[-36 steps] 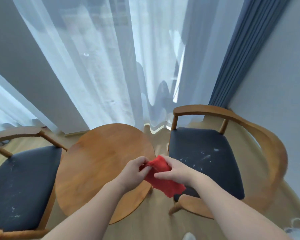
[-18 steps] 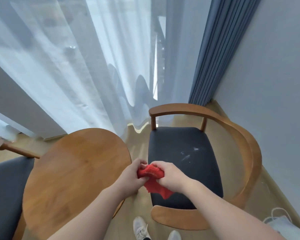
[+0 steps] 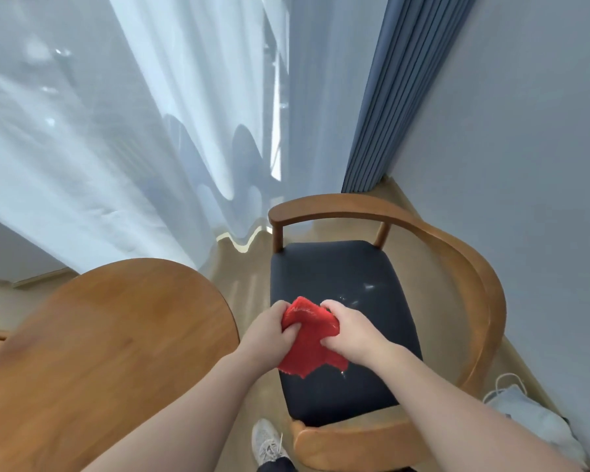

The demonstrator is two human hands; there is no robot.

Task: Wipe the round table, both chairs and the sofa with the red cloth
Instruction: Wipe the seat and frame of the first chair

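Note:
Both hands hold the red cloth bunched above the front left part of the right chair's dark seat. My left hand grips its left side, and my right hand grips its right side. The seat carries white dusty smears near its middle. The chair has a curved wooden back and armrests. The round wooden table fills the lower left, beside my left forearm. The other chair shows only as a sliver at the far left edge. No sofa is in view.
Sheer white curtains hang behind the table and chair, with a blue curtain and a grey wall to the right. A white bag lies on the floor right of the chair. My shoe stands between table and chair.
The view has swung right, so the right chair is now central and the left chair has left the frame. Both hands have carried the cloth from the table's edge to over the seat.

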